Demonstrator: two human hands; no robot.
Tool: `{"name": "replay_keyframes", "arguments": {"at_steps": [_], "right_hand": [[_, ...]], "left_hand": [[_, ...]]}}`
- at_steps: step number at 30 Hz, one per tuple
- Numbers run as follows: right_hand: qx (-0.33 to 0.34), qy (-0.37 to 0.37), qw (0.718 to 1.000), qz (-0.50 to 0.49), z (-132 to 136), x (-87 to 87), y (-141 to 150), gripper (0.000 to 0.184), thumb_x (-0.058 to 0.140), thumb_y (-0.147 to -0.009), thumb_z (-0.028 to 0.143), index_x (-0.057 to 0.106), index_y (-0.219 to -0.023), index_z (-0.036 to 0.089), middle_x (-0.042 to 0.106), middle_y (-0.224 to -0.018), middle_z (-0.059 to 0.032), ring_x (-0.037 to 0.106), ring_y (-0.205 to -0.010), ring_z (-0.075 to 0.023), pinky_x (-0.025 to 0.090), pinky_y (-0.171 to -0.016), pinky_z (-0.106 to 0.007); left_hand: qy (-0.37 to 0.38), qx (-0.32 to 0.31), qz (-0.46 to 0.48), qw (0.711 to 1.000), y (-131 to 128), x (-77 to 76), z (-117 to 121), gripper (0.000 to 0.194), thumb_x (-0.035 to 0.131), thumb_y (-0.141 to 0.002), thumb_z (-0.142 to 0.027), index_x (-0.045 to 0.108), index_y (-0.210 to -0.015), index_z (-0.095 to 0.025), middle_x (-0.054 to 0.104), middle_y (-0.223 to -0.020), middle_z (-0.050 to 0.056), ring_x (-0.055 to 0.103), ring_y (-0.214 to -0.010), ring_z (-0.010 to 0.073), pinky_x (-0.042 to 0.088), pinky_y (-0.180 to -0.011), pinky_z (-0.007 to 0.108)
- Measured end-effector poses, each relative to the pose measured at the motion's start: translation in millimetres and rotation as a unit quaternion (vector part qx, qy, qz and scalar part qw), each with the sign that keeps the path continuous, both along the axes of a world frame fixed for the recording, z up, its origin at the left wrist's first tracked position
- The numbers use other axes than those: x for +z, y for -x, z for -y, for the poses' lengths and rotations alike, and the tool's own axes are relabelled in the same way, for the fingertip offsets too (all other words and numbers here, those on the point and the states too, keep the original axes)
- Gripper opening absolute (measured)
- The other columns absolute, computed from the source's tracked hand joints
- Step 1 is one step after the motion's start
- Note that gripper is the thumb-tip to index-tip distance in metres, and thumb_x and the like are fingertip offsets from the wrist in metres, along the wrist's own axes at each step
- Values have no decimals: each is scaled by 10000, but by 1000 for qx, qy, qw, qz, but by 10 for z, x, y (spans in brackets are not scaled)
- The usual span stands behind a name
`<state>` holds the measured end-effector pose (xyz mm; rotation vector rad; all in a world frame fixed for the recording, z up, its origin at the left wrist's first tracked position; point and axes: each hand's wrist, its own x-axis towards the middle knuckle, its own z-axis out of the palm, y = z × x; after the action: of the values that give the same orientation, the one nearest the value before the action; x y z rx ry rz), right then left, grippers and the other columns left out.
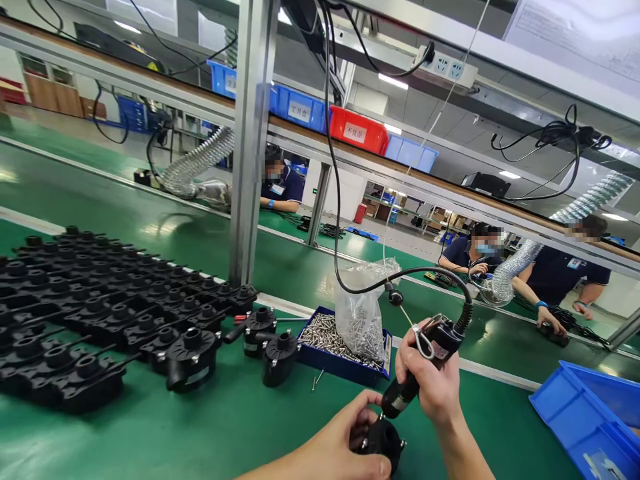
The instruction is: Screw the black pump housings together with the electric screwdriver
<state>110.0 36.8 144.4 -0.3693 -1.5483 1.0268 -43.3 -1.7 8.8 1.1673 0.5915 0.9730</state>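
In my right hand [436, 383] is a black corded electric screwdriver [405, 393], tilted down to the left, its tip at a screw on a black pump housing [384, 441]. My left hand [345, 440] grips that housing near the bottom edge of the view, thumb in front and fingers behind. Silver screw heads stick up around the housing's rim. Behind my hands sits a blue tray [320, 357] of loose screws, with a clear plastic bag of screws [357, 320] on top. Two loose screws [317, 381] lie on the green mat before the tray.
Rows of black pump parts [100, 300] cover the left of the bench, with a few assembled pumps [193, 357] nearer. A blue bin [585, 413] stands at right. The screwdriver's cable [337, 200] hangs from above. A metal post [250, 147] rises behind. Co-workers [555, 280] sit across the bench.
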Motion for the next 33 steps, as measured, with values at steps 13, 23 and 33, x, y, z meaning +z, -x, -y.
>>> {"name": "replay_keyframes", "arguments": {"at_steps": [13,23,33], "right_hand": [[-62,52,997,-2,160,58,168,332,790,-896,418,536,-846,209,523,-589,45,457,-460,-117,380,-474,-251],[-46,10,999,8,42,-79,88,281,736,-947,385,538,-858,206,537,-590,41,472,-464,-125,403,-480,-249],[-101,-11,995,-13,115,66,58,226,778,-937,345,630,-898,178,662,-759,-28,612,-554,-162,529,-546,-286]], "left_hand": [[25,6,14,1000,-42,-49,2,714,940,-608,-162,608,-1237,-229,675,-1024,-1,640,-822,153,495,-779,313],[7,7,20,1000,-47,-52,13,662,919,-645,-195,601,-1224,-226,672,-977,-24,592,-726,107,457,-723,282],[-22,-2,-34,999,52,99,-49,690,888,-665,-223,541,-1262,-238,630,-963,-33,623,-736,139,499,-750,317]]}}
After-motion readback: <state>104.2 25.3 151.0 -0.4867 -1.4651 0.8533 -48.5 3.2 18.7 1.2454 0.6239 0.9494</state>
